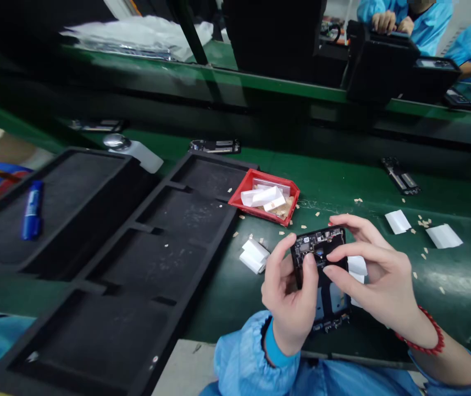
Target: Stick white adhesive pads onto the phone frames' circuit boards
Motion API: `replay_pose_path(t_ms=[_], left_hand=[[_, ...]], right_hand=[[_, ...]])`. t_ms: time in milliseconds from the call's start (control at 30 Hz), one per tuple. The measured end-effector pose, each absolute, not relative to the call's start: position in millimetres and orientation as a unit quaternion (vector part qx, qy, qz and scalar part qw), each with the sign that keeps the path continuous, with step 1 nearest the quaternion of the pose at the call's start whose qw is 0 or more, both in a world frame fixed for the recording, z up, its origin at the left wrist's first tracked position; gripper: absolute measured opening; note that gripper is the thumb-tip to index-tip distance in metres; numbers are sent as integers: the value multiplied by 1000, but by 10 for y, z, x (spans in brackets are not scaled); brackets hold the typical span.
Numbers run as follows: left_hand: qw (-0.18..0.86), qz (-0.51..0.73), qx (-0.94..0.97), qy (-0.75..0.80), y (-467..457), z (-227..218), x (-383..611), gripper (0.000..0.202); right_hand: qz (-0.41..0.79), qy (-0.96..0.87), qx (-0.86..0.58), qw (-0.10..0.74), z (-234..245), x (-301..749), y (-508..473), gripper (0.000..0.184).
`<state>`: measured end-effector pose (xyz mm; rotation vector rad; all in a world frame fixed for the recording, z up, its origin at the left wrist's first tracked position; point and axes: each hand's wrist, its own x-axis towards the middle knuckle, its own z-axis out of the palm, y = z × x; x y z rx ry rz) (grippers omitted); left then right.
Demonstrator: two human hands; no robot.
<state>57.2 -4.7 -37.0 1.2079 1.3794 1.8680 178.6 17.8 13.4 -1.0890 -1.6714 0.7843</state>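
An opened smartphone (326, 297) tilts above the green bench, its circuit board showing at the top and a bare bay lower down. My left hand (291, 300) grips it along the left side, thumb pressing near the board. Over the right side is my right hand (379, 275), thumb and index finger brought close together at the board's lower edge. Whatever may be between those fingertips is too small to make out. Folded white paper pieces (254, 256) lie beside the left hand, and another white piece (358, 267) is partly hidden behind the phone.
A red bin (260, 220) holds white papers and small tan bits. Left of it stand a black compartment tray (214, 264) and a black box with a blue marker (32, 212). Phone parts (400, 176) lie behind. Across the bench, a co-worker's hands (392, 23) rest on a black box.
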Motion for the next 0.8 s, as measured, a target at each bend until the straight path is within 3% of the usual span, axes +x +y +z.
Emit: replay_pose_path(t_ms=[433,800], left_hand=[[172,689,454,537,-154,-317,604,40],[55,716,448,532,-110,-241,658,50]], right_hand=[[324,-657,-462,500,186,1704,144,12],[401,-611,-448,515,263,1674,131,15]])
